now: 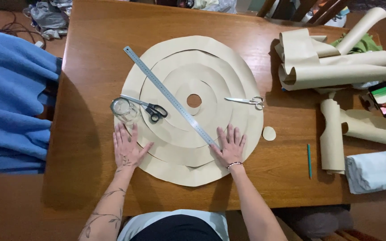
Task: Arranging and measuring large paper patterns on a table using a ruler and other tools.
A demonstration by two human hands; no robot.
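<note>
Hands lay flat on the stacked tan paper circles [193, 67] at the middle of the wooden table [90, 44]: my left hand [127, 147] spread, palm down, on the near left rim beside a glass jar [122, 108], my right hand [230, 146] spread against the near end of the steel ruler [170, 96]. Black-handled scissors [150, 108] and silver scissors [246, 101] rested on the paper.

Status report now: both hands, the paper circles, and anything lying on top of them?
Left hand and right hand flat, open, on stacked paper circles. Metal ruler, two scissors, glass jar lie on top.
</note>
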